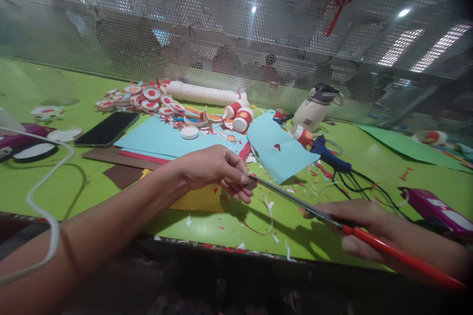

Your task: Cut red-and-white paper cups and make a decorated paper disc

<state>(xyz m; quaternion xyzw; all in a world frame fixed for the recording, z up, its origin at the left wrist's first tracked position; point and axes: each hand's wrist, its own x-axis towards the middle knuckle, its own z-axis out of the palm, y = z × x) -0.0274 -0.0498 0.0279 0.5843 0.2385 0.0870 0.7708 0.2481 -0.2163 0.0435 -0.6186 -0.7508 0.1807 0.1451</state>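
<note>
Scissors point(295, 202) run across the lower middle of the frame, red handles gripped in the right hand point(360, 229), blades reaching left to the left hand point(218, 170), whose fingers are pinched shut at the tips on something small; what it is cannot be told. Stiff metal, likely light, sharp-edged: best held by the handles. Blue paper point(277, 147) lies just behind on the green table point(369, 157).

Two hands, left point(218, 170) and right point(364, 226), share one pair of scissors point(295, 199); beyond them lie one phone point(107, 129), one glue gun point(327, 152), one bottle point(316, 107), one white tube point(203, 93).
</note>
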